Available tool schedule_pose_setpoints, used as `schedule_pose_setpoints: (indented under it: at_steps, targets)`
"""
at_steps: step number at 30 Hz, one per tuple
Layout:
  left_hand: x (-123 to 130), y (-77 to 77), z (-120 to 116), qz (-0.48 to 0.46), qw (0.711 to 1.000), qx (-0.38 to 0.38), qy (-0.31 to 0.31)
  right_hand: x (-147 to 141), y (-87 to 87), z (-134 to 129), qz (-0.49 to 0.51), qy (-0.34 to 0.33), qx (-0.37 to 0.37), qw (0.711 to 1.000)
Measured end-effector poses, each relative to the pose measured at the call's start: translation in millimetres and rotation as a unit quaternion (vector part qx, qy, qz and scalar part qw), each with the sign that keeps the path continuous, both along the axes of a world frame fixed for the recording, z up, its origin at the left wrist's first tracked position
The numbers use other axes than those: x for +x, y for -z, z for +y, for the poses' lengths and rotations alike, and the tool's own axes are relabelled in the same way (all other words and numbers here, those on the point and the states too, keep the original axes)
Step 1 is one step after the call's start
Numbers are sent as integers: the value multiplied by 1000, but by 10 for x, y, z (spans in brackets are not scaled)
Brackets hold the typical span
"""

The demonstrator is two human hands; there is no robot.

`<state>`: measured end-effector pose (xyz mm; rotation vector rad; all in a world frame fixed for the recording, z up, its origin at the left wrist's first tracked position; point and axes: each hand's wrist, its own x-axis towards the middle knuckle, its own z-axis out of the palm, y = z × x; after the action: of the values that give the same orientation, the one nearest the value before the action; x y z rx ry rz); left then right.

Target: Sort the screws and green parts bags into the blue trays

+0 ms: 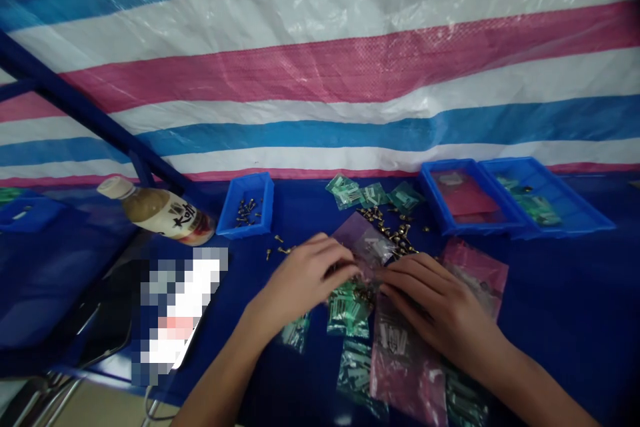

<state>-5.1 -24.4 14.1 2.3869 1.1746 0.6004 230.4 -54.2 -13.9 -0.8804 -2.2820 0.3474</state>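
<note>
My left hand [313,273] is closed, its thumb and fingers pinched on the lower edge of a purplish plastic bag [357,232]. The fingers of my right hand [443,300] are pressed together at the same edge, facing the left fingertips. Small clear pieces show inside this bag. A pink plastic bag [407,373] with white pieces lies partly under my right hand. Below my left fingertips is a green bag of small parts [349,313]. Loose brass-coloured screws [400,237] are piled just beyond the hands. The fingertips are slightly blurred.
A blue tray with screws [245,237] stands left, near a drink bottle [165,213] and a blurred-out phone-like screen [183,313]. Two blue trays hold a pink bag [467,195] and green bags [537,207]. A striped tarp [320,73] closes off the back.
</note>
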Motion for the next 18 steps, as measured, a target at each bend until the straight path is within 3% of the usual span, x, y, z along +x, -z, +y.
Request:
schedule_pose_setpoints:
  at_steps: [2, 5, 7, 10, 12, 15, 18]
  targets:
    - [-258, -55, 77, 28, 991, 71, -113, 4, -4, 6, 6, 17, -1, 1000]
    - [-734, -94, 193, 96, 934, 173, -296, 11, -6, 4, 0, 30, -10, 1000]
    - [-981, -88, 249, 156, 902, 194, -352, 13, -2, 0, -6, 30, -18, 999]
    - [-1095, -74, 273, 181, 892, 211, -358, 16, 8, -1, -12, 25, -23, 999]
    - [-1025, -86, 244, 169, 907, 204, -327, 22, 13, 2, -15, 25, -21, 999]
    - [-861, -124, 164, 183, 949, 104, -236, 34, 16, 12, -16, 28, -19, 999]
    - [-755, -129, 105, 226, 953, -1, -201, 38, 7, 19, -19, 27, -20, 999]
